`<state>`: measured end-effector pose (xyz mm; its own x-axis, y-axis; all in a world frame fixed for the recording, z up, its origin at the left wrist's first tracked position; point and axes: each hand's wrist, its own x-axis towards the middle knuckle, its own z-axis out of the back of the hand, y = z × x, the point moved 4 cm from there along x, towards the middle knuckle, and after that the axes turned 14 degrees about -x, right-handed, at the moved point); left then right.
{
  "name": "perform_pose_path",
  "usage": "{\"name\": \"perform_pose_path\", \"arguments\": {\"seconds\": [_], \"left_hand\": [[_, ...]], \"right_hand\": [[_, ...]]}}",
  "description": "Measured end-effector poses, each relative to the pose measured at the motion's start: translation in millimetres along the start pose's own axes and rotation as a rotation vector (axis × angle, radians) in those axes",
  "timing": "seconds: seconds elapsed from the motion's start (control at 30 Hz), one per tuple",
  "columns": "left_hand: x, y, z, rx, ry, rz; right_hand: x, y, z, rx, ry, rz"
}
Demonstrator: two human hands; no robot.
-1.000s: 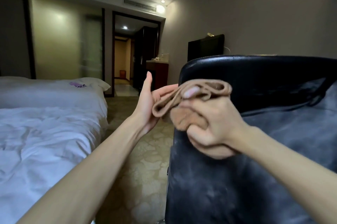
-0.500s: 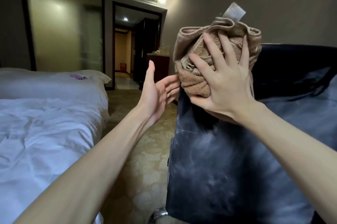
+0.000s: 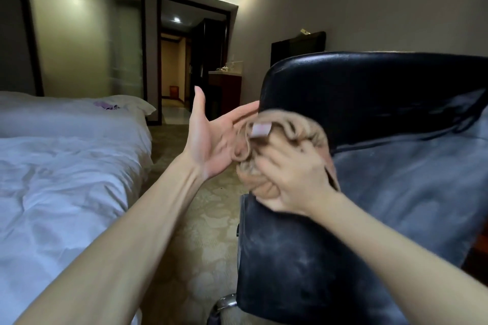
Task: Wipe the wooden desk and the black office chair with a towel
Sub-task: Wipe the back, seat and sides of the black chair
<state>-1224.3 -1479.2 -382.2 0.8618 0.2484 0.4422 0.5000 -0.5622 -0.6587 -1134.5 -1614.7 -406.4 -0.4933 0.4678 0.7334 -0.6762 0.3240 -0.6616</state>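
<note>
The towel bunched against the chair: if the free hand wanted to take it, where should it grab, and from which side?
Probably the upper left of the towel, at the rolled folds by the white label, coming from the left. The right hand grips the lower bunch, the black chair lies behind it, and those folds bulge towards the open left hand.
</note>
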Motion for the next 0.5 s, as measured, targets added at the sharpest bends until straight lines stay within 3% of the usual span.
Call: {"name": "perform_pose_path", "arguments": {"seconds": [0.17,0.27,0.37,0.5], "left_hand": [[1.4,-5.4,0.6,0.143,-0.042,-0.032],[0.9,-5.1,-0.6,0.196,-0.068,-0.054],[1.3,-0.3,-2.4,0.233,-0.111,-0.072],[1.6,1.5,1.2,0.261,-0.159,-0.065]], "right_hand": [[-63.7,70.4,-32.3,0.126,0.317,0.223],[-76.3,81.9,-38.2,0.153,0.384,0.315],[-59.9,72.8,-29.2,0.096,0.282,0.340],[-26.7,30.9,3.1,0.125,-0.022,0.223]]}}
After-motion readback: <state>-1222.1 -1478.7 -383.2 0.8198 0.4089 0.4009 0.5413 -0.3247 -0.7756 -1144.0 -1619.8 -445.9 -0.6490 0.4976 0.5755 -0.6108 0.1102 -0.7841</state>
